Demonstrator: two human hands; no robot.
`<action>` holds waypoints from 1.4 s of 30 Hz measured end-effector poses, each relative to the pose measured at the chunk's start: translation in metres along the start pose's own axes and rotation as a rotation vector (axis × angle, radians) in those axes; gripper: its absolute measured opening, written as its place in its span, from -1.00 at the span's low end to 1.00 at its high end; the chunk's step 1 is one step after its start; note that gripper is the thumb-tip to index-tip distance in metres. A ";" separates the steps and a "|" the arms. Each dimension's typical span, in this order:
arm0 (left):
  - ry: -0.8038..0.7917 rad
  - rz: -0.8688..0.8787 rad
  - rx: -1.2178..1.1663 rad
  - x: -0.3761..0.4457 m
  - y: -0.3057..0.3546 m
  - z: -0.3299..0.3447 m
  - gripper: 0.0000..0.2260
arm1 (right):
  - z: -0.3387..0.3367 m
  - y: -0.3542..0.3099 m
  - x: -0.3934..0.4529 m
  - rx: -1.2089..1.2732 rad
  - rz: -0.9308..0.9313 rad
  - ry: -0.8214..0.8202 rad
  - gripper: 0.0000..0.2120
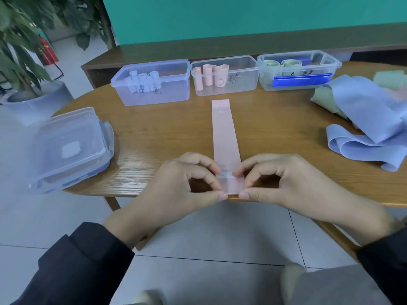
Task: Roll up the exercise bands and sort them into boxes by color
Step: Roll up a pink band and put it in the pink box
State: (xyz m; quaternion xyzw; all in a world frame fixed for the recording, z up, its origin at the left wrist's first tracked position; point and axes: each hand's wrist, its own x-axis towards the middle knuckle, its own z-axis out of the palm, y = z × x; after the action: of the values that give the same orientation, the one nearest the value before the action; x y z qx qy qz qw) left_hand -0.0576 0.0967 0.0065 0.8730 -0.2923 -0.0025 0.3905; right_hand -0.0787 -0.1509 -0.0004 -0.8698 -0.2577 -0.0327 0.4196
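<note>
- At the near edge of the tabletop [154,137], the pink band [224,137] lies flat, its long axis running near to far toward the middle box [224,75]
- Left hand [182,186] and right hand [284,183]: each grip pinches the band's near end, thumb under curled fingers
- Loose blue bands [363,119] lie far right

Both bare hands, left [176,186] and right [293,183], emerge from long dark navy fabric sleeves [72,267] with folded cuffs; grey trousers [334,285] cover the knees at five o'clock.
</note>
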 end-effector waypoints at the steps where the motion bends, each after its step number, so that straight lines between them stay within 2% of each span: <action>1: -0.010 -0.010 0.008 0.000 0.001 -0.001 -0.93 | 0.000 0.000 0.000 0.000 0.010 0.000 -0.88; 6: -0.063 -0.048 0.071 0.004 0.003 -0.003 -0.93 | 0.000 -0.003 0.002 -0.042 0.100 -0.028 -0.89; 13: -0.056 -0.125 0.091 0.009 0.004 -0.003 -0.88 | -0.003 -0.007 0.007 -0.100 0.205 -0.035 -0.82; 17: -0.064 -0.059 0.031 0.009 0.005 -0.002 -0.87 | -0.002 -0.007 0.009 -0.052 0.129 -0.063 -0.86; 20: -0.057 0.003 0.093 0.007 0.004 0.000 -0.89 | 0.000 -0.006 0.005 -0.058 0.052 -0.117 -0.84; 26: 0.008 0.132 0.203 0.001 0.001 0.003 -0.93 | 0.000 -0.002 0.000 -0.176 0.008 -0.116 -0.90; 32: 0.030 0.120 0.165 0.001 0.001 0.002 -0.94 | 0.001 -0.003 0.000 -0.094 0.024 -0.037 -0.87; 35: 0.036 0.090 0.144 0.002 0.003 0.003 -0.93 | 0.000 -0.004 0.000 -0.048 0.057 0.006 -0.94; 42: 0.007 0.051 0.178 0.003 0.005 0.003 -0.96 | 0.000 -0.005 0.001 -0.080 0.046 -0.017 -0.98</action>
State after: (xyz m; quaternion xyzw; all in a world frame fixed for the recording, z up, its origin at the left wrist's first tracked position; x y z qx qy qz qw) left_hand -0.0580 0.0902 0.0079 0.8966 -0.3120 0.0364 0.3121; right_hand -0.0802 -0.1479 0.0040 -0.8918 -0.2396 -0.0262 0.3829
